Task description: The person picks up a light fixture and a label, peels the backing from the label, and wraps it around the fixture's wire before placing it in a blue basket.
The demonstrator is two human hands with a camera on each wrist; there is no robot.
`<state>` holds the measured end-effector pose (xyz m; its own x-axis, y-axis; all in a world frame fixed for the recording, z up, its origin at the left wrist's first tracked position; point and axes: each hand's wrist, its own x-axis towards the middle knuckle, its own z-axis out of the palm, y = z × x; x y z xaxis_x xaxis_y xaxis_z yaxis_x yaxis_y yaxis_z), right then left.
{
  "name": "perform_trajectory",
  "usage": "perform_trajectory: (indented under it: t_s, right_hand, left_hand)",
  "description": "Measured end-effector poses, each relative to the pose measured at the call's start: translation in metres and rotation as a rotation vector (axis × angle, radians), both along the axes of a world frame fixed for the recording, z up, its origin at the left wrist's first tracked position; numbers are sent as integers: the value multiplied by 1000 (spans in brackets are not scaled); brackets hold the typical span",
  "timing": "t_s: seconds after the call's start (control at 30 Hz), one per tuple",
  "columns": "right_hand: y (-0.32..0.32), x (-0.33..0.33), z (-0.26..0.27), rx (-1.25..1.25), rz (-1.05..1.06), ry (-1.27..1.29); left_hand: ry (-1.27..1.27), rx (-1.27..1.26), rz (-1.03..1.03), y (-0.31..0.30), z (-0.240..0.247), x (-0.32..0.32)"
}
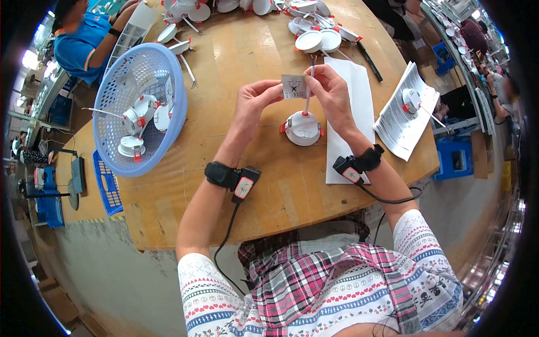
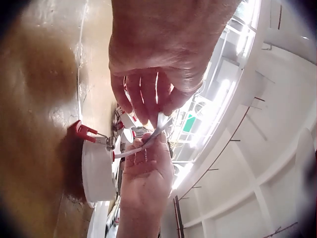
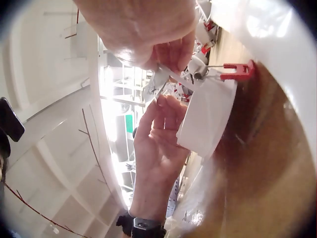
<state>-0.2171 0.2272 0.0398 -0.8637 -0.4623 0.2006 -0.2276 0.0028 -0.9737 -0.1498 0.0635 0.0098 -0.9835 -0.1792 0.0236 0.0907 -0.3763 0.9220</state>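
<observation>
My left hand (image 1: 254, 102) pinches the left edge of a small silver printed label (image 1: 293, 87) between thumb and fingers. At the label's right edge, my right hand (image 1: 333, 100) pinches it together with the white cable (image 1: 308, 103) of a round downlight (image 1: 303, 130). That downlight lies on the table below the hands, with a red spring clip on either side. Its cable rises from a red grommet to the right fingers. In the right wrist view the label (image 3: 157, 84) looks bent close to the cable, between both hands' fingertips.
A blue perforated basket (image 1: 181, 106) with several downlights stands left. More downlights (image 1: 309, 41) pile up at the back. White paper (image 1: 353, 95), a black pen (image 1: 369, 60) and a printed stack (image 1: 401, 126) bearing a downlight lie right. Another person (image 1: 84, 42) sits back left.
</observation>
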Motion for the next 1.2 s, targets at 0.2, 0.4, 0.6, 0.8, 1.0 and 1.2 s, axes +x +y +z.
perform_trajectory:
  t_s: [0.2, 0.4, 0.6, 0.8, 1.0, 1.2]
  right_hand:
    - [-3, 4, 1, 5, -20, 14]
    - [-6, 6, -4, 17, -32, 40]
    - [-8, 9, -7, 12, -29, 72]
    - [-8, 18, 2, 59, 7, 92]
    - [-9, 19, 2, 66, 28, 129]
    - [-10, 19, -1, 75, 18, 173]
  left_hand:
    - [-39, -49, 29, 5, 8, 11]
    - [-91, -56, 79, 10, 13, 21]
    - [-100, -108, 128, 14, 18, 29]
    - [-77, -209, 169, 16, 27, 40]
    - [-77, -239, 195, 18, 29, 46]
    - [-96, -230, 192, 18, 26, 47]
